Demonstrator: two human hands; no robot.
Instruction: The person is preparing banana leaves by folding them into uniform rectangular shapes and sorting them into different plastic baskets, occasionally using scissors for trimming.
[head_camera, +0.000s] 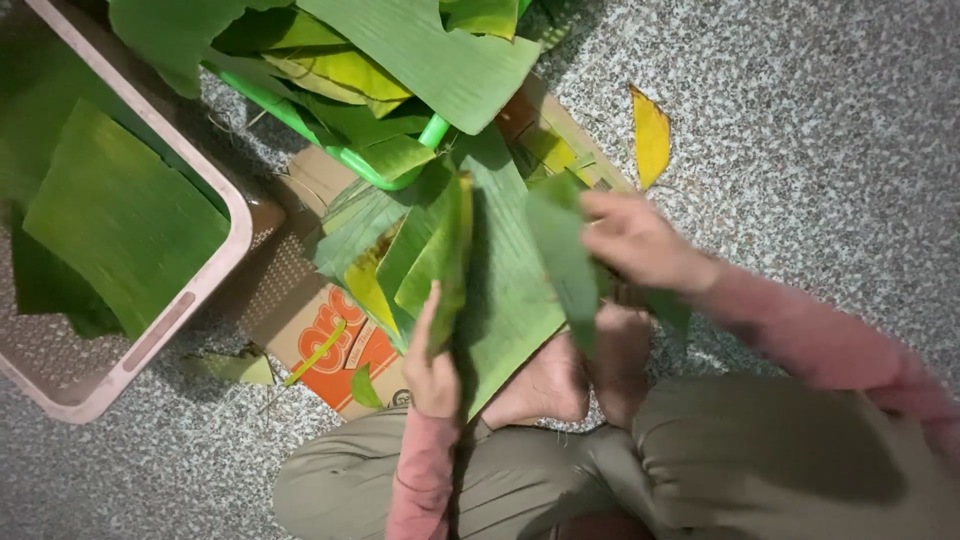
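Risk of tearing here: banana leaf strip (562, 262) pinched at its top edge by right hand (632, 240), blurred mid-motion, liable to split along the grain under a sharp tug. Left hand (434, 362) closed around the lower edge of another banana leaf (445, 262), raised upright, yellowing at the margin. Both held above the leaf pile (505, 290) on flattened cardboard (320, 330), just ahead of bare feet (560, 380). Green basket (330, 150) and pink crate (190, 290) close by, easy to snag.
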